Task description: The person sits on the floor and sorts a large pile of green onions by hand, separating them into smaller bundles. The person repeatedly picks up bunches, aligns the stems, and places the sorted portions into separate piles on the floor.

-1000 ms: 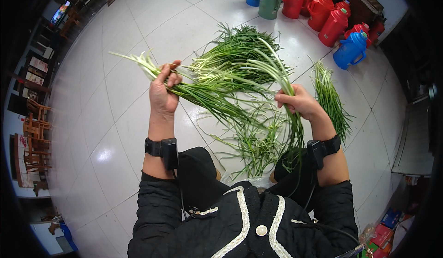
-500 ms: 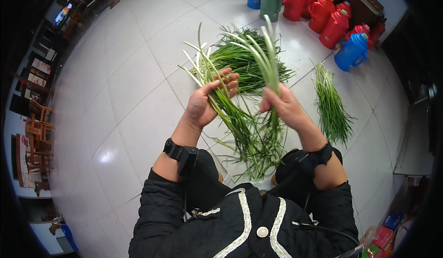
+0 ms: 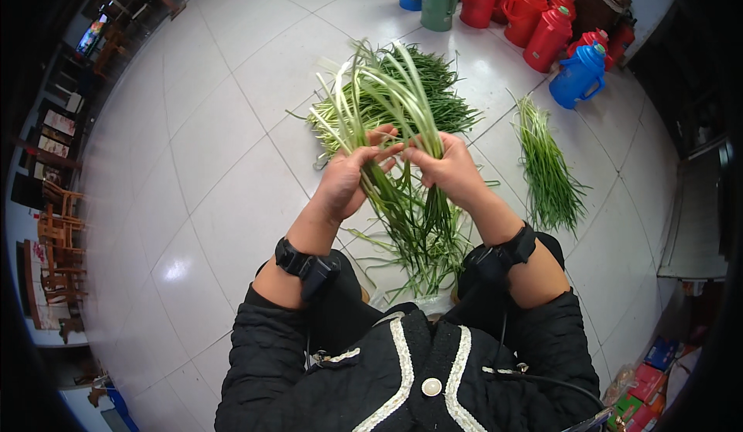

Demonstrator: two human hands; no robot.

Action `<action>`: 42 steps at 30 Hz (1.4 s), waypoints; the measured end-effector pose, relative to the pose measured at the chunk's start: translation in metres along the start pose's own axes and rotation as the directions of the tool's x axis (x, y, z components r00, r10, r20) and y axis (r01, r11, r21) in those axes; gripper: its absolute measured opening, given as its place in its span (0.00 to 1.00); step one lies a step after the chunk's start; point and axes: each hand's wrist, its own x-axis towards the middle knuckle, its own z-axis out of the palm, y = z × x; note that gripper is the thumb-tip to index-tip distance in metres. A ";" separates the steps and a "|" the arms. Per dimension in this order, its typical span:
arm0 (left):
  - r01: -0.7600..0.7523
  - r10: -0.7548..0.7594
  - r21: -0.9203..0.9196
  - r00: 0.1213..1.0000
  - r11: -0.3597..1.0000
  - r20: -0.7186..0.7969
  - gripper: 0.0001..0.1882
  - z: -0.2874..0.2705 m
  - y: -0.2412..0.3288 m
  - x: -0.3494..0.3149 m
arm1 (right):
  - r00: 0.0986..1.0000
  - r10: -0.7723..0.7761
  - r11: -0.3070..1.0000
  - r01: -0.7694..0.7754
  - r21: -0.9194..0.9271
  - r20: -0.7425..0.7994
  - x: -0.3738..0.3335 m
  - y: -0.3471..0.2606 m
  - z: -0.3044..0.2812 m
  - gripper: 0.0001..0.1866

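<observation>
Each of my hands grips a bunch of garlic chives, white stem ends up and green leaves hanging down. My left hand (image 3: 348, 173) is closed around the left bunch (image 3: 385, 188). My right hand (image 3: 450, 167) is wrapped round the right bunch (image 3: 420, 115), whose pale stems arch to the upper left. The fingertips of both hands meet or nearly meet between the bunches. Behind them a large pile of chives (image 3: 441, 92) lies on the tiles. Below the hands, loose leaves and trimmings (image 3: 429, 266) are scattered between my knees.
A separate bundle of chives (image 3: 548, 169) lies to the right on the tiled floor (image 3: 209, 200). Several red flasks (image 3: 548, 39), a green one (image 3: 439, 3) and blue ones (image 3: 578, 76) stand at the back right. Wooden chairs (image 3: 66, 235) are at the far left.
My right hand has come inward with its bunch, toward my left hand. The two bunches now stand close together, their stem ends overlapping. The view has shifted slightly.
</observation>
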 end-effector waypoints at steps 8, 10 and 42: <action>-0.044 0.069 0.269 0.994 0.962 -0.083 0.10 0.004 -0.006 -0.007 | 0.986 0.159 0.970 -0.146 0.194 -0.051 0.003 -0.010 -0.010 0.10; -0.083 0.112 0.350 0.992 0.933 -0.062 0.10 0.009 -0.010 -0.009 | 0.987 0.160 0.966 -0.154 0.206 -0.009 0.002 -0.008 -0.003 0.09; -0.053 0.080 0.313 0.994 0.948 -0.072 0.09 0.008 -0.003 -0.015 | 1.000 -0.021 0.948 0.024 -0.318 0.011 -0.003 -0.014 0.004 0.04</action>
